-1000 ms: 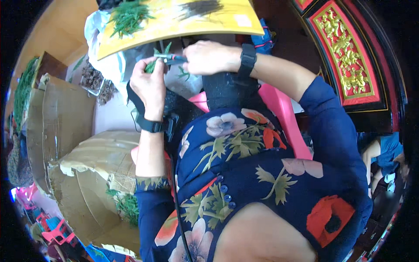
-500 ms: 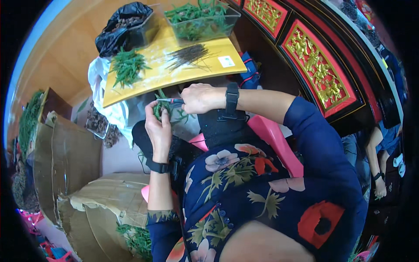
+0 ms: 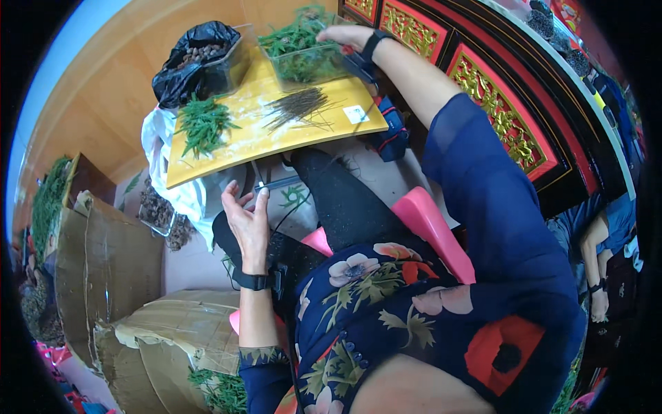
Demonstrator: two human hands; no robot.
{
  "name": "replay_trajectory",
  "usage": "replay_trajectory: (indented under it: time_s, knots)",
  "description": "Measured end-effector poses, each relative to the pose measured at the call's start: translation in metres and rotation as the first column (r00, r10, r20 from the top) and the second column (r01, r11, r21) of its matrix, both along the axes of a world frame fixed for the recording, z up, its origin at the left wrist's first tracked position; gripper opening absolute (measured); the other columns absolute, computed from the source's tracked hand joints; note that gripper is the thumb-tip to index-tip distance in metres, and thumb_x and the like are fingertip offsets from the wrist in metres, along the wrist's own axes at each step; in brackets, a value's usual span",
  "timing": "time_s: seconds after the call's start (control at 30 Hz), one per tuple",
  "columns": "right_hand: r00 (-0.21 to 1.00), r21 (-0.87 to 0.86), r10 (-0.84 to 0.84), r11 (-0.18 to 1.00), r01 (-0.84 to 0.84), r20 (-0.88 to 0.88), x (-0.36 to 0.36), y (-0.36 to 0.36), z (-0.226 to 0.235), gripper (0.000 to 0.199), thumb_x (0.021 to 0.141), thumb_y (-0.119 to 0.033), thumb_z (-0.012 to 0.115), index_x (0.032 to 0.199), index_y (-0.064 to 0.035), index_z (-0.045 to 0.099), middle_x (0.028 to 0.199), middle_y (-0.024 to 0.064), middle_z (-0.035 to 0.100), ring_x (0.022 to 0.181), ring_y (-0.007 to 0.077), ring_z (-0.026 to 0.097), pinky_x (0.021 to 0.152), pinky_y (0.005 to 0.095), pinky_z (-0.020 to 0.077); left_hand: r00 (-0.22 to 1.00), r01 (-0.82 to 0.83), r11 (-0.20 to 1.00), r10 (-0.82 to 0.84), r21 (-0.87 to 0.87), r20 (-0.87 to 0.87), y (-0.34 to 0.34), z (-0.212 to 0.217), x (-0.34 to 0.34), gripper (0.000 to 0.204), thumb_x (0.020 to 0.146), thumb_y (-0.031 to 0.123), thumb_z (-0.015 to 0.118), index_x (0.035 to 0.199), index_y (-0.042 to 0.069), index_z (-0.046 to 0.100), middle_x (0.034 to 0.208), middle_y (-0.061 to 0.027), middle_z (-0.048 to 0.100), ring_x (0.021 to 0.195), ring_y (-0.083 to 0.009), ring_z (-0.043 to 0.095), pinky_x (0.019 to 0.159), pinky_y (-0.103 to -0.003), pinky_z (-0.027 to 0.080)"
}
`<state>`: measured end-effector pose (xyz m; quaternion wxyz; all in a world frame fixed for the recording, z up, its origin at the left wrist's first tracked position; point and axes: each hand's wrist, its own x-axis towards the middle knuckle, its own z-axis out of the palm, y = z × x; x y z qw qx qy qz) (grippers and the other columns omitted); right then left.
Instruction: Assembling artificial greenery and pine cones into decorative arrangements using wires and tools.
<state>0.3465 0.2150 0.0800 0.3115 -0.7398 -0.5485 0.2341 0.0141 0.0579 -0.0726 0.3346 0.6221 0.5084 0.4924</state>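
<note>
My left hand is raised over my lap with its fingers apart, and nothing shows in it. Its fingertips are near a dark bar under the yellow board. My right hand reaches out over the right side of a clear plastic bin of green sprigs. Beneath its palm shows a small red part of the pliers; the rest is hidden. On the board lie a pile of green artificial sprigs and a bunch of thin brown wires.
A black bag of small brown pieces sits in another clear bin at the back left. Cardboard boxes stand on my left. A carved red-and-gold cabinet is at right. Another person's hand shows at the far right.
My right hand has moved up and away from my left hand to the sprig bin. The green sprig has left my left hand, whose fingers have spread.
</note>
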Motion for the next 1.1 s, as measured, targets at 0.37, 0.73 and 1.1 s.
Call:
replay_trajectory:
  time_s: [0.37, 0.73, 1.1]
  knots:
    - [0.852, -0.042, -0.323, 0.927, 0.372, 0.412, 0.039, -0.03, -0.135, 0.059, 0.07, -0.045, 0.059, 0.111, -0.0019, 0.055, 0.1, 0.0186, 0.055, 0.09, 0.0277, 0.057, 0.079, 0.0368, 0.0452, 0.999, 0.035, 0.999, -0.036, -0.013, -0.008, 0.012, -0.003, 0.002, 0.055, 0.077, 0.017, 0.067, 0.12, -0.003, 0.039, 0.115, -0.0189, 0.047, 0.084, -0.0192, 0.059, 0.07, -0.029, 0.047]
    - [0.766, 0.021, -0.279, 0.945, 0.327, 0.579, 0.021, -0.039, -0.154, 0.06, 0.074, -0.052, 0.057, 0.105, -0.0005, 0.06, 0.116, 0.02, 0.049, 0.111, 0.0352, 0.044, 0.09, 0.0426, 0.0397, 0.998, 0.04, 0.999, -0.041, -0.015, -0.055, 0.005, -0.008, 0.003, 0.054, 0.078, 0.021, 0.067, 0.118, -0.004, 0.04, 0.113, -0.018, 0.05, 0.083, -0.0187, 0.06, 0.068, -0.028, 0.046]
    - [0.76, 0.287, 0.255, 0.818, -0.499, 0.597, -0.068, -0.055, -0.161, 0.023, 0.08, -0.022, 0.055, 0.084, -0.0009, 0.062, 0.089, 0.0169, 0.056, 0.086, 0.0316, 0.056, 0.079, 0.0435, 0.0432, 0.996, 0.057, 0.998, -0.059, -0.031, -0.069, 0.006, -0.009, 0.004, 0.051, 0.079, 0.019, 0.066, 0.118, -0.003, 0.042, 0.113, -0.0171, 0.05, 0.08, -0.0179, 0.059, 0.067, -0.028, 0.046]
